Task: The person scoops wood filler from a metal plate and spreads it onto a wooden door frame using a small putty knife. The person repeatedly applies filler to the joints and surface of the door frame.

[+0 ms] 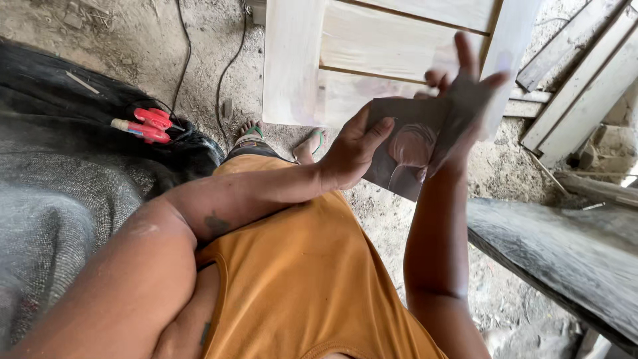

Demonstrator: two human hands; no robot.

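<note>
A worn sheet of brown sandpaper [407, 154] is held up in front of me, with a rubbed round patch in its middle. My left hand [352, 149] grips its left edge between thumb and fingers. My right hand [465, 100] lies flat against the sheet's right side, fingers spread and pointing up. Behind both hands stands a pale wooden panelled frame [292, 63] on the dirt floor. My orange shirt fills the lower middle of the view.
A red tool [149, 124] rests on dark grey sacking [60, 179] at the left, with black cables [226, 66] running past. Pale wooden slats [578, 73] lean at the right. A weathered plank [565, 252] crosses the lower right. My feet wear green sandals [252, 131].
</note>
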